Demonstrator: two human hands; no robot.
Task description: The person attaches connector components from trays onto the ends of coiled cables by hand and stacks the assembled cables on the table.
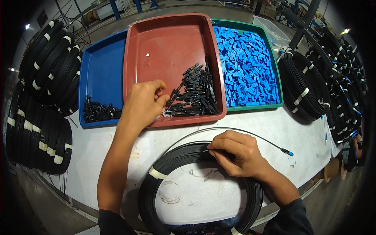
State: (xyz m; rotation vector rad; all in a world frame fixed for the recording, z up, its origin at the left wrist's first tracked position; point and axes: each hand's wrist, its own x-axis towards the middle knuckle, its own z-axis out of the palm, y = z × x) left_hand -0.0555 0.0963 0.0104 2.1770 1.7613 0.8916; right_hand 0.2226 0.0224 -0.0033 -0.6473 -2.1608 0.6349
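Note:
A coil of black cable (147, 192), bound with white tape, lies on the table in front of me. My right hand (237, 150) is over its far side, thumb and fingers pinched on a thin cable end whose pale tip sticks out to the left. My left hand (143, 103) hangs above the near part of the red tray (164, 47), its fingers bent and apart, with nothing visible between them. Close to its fingertips is a pile of black connector parts (196, 92), with a few small clear-white pieces (166, 113) at the tray's near wall.
A blue tray (103, 58) with small black parts (98, 111) stands left; a green tray (274, 78) of blue clips (248, 66) stands right. The cable's other end has a blue-tipped connector (288, 151). Taped cable coils (43, 137) stack at left, more coils (303, 86) at right.

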